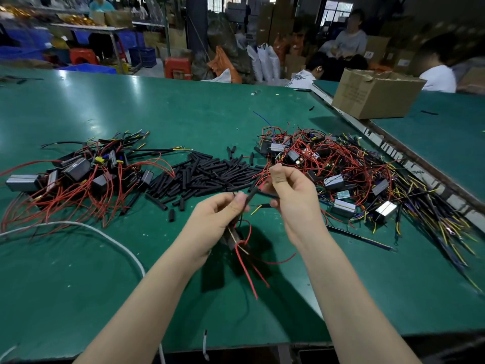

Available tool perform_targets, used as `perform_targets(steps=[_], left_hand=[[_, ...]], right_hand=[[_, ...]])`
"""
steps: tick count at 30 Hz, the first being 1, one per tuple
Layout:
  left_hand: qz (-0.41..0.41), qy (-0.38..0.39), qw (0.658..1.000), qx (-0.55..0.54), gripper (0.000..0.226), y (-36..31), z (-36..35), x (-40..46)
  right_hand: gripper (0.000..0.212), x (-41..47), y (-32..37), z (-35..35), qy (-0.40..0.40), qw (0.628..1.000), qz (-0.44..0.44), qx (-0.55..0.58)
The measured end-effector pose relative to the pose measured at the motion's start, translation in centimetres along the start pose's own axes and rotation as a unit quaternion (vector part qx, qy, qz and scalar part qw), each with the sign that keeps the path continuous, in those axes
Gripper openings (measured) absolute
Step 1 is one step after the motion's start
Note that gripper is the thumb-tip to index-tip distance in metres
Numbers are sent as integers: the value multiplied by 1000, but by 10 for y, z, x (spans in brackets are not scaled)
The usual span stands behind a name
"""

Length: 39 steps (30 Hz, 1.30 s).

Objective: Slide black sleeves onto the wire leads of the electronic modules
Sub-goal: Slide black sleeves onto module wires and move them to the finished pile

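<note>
Pinching black sleeve between left hand, right hand.

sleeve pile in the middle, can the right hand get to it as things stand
Probably not freely: the right hand is pinching a sleeve on the leads. The sleeve pile lies just beyond, uncovered, so nothing else blocks it.

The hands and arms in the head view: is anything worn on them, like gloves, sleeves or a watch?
Nothing shows on them. The left hand and the right hand are without gloves, with no ring or watch visible. Both forearms are without sleeves down to the bottom edge of the picture.
</note>
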<state>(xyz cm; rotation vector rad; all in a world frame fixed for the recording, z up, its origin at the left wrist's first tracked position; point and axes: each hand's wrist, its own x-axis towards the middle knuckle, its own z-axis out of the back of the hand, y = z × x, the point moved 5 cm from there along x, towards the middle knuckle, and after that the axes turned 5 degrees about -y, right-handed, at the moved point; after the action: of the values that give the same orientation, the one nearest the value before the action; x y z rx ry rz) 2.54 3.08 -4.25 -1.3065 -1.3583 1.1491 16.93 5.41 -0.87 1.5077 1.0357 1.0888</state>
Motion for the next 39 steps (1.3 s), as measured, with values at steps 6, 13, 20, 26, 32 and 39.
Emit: perform_targets(steps=[6, 13, 20, 26, 32, 39], left_hand=[[-153, -40, 982, 101, 11, -6, 10, -4], [-191, -33, 976, 95, 22, -26, 12, -8], [-59, -6, 984, 169, 33, -11, 13, -6], [45, 29, 998, 15, 28, -4, 8, -8], [10, 44, 996, -74, 22, -16, 14, -9], [8, -67, 997, 28, 12, -9, 19, -9]], right_hand=[[28, 11, -6, 15, -74, 983, -66, 155], [18, 3, 8, -6, 228, 966, -69, 100], [17, 35, -10, 10, 145, 977, -120, -104], [18, 70, -27, 0, 129, 833, 69, -534], [22, 73, -42, -12, 202, 704, 107, -673], [16, 62, 10, -2, 44, 959, 140, -244]])
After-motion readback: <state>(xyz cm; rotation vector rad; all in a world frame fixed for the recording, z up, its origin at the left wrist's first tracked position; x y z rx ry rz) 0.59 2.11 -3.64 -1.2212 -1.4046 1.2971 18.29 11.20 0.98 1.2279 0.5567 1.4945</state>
